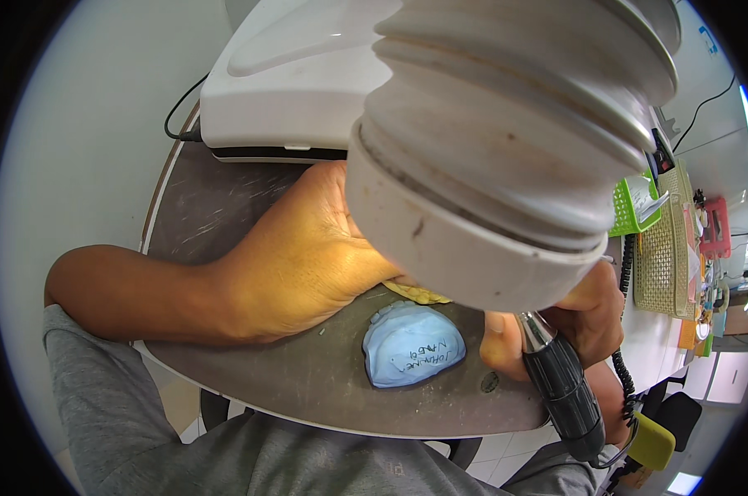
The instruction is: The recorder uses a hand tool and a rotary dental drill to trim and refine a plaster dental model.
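My right hand [593, 310] is closed around a black rotary handpiece [562, 397] with a silver nose, its cord trailing from the lower end. The nose points up and disappears behind the wide ribbed suction hose [506, 140]. My left hand [316, 256] reaches in from the left, lit yellow, and its fingers are hidden behind the hose mouth. Just below that hand, part of a yellowish piece [419, 293] shows; whether the hand grips it cannot be seen. A light blue dental cast [411, 345] with handwriting on its base lies on the table between my forearms.
Behind my left hand stands a white machine [287, 107] with a black cable. The grey table [217, 194] has a curved edge near my lap. On the right are a green basket [634, 207], a cream woven basket [663, 248], a pink container [715, 227] and a coiled black cord [624, 372].
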`<state>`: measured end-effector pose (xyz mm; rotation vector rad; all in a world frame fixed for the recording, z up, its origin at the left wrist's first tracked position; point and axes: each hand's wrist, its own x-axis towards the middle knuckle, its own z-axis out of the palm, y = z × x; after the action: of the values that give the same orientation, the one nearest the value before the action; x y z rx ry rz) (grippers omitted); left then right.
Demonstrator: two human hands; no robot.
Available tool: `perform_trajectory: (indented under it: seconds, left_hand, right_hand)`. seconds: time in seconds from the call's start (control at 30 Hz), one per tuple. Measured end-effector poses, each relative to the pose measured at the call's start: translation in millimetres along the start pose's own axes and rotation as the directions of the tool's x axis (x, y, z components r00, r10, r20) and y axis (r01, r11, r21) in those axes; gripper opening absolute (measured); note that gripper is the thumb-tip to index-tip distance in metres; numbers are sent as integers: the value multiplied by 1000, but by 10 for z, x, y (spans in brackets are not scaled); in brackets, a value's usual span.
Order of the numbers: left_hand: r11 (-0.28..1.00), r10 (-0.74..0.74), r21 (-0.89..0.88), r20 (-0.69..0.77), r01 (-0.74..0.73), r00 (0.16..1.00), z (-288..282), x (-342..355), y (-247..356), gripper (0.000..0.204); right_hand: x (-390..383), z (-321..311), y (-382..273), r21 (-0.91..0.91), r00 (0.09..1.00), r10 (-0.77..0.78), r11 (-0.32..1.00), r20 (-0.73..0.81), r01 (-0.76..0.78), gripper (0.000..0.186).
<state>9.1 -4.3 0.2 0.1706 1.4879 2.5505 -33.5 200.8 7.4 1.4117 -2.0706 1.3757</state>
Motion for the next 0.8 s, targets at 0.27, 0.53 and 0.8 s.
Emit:
perform_trajectory:
  seconds: [0.27, 0.53, 0.8]
  left_hand:
    - [999, -5, 46, 95, 0, 995, -39, 3, -25, 25]
    - [979, 23, 199, 50, -33, 998, -45, 59, -109, 27]
    - [950, -113, 289, -35, 118, 993, 50, 39, 93, 27]
  right_hand:
    - [19, -38, -83, 11, 1000, 27, 1000, 13, -28, 29]
    - [10, -66, -62, -36, 1000, 21, 999, 1, -21, 29]
    - [4, -22, -31, -26, 999, 53, 998, -2, -53, 29]
